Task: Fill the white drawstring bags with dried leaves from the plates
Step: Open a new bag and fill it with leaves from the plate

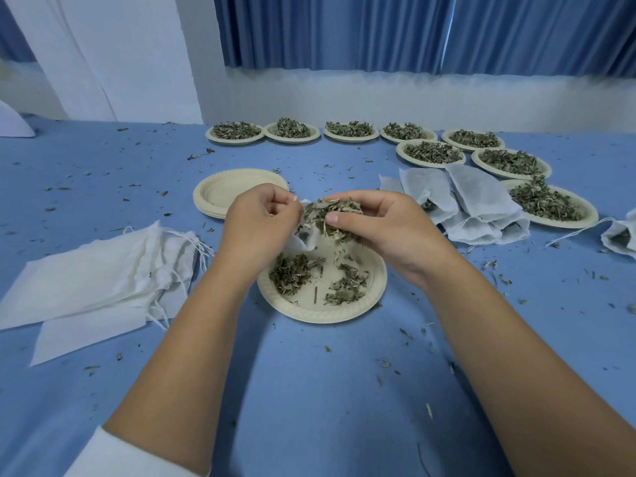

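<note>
Drawstring bag (307, 237) | left hand (261, 218) fingers pinch its mouth | right hand (382, 222) fingers clutch leaves (330, 211), seemingly above plate (309, 313)

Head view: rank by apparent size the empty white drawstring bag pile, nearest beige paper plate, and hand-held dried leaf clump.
1. Empty white drawstring bag pile
2. Nearest beige paper plate
3. Dried leaf clump

Empty bags (99, 270) lie left of the near plate (373, 290), filled bags (478, 204) right, stacked plates (220, 194) behind.
</note>
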The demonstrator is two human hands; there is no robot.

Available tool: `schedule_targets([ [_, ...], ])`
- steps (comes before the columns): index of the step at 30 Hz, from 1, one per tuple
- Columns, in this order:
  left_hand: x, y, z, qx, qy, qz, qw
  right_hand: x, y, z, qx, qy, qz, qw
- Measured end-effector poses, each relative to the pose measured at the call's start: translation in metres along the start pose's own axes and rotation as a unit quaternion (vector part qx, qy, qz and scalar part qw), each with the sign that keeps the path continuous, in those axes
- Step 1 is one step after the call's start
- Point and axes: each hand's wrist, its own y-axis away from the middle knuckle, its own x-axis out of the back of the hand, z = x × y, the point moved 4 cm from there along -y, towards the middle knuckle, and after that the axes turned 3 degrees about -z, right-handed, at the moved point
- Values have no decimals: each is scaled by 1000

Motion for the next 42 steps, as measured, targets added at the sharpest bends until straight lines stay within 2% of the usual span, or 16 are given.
schedule_targets([
  [4, -7, 2, -2, 25, 11, -36, 999, -3, -1, 4, -25, -63, 15, 998],
  [7, -11, 2, -1, 43, 42, -58, 997, -7, -1, 8, -42, -50, 28, 997],
  [13, -12, 3, 0, 71, 82, -78, 991, -6, 2, 6, -30, 125, 81, 988],
  [17, -14, 3, -1, 79, 70, -87, 991, -5, 1, 11, -26, 197, 119, 973],
  [22, -17, 4, -3, 73, 53, -93, 992, -10, 1, 10, 28, 319, 105, 941],
  [26, -17, 3, -5, 71, 36, -71, 994, -17, 0, 13, 49, 364, 67, 928],
  [29, -21, 4, -5, 61, 24, -89, 994, -21, 0, 15, 52, 401, 65, 912],
  [32, -23, 4, -6, 56, 19, -91, 994, -20, 0, 16, 38, 386, 66, 919],
  [37, -19, 2, -8, 61, 19, -73, 995, -16, -1, 12, -27, 238, 25, 970],
  [42, -18, 2, -9, 69, 38, -80, 994, -20, 0, 13, -42, 155, 11, 987],
])
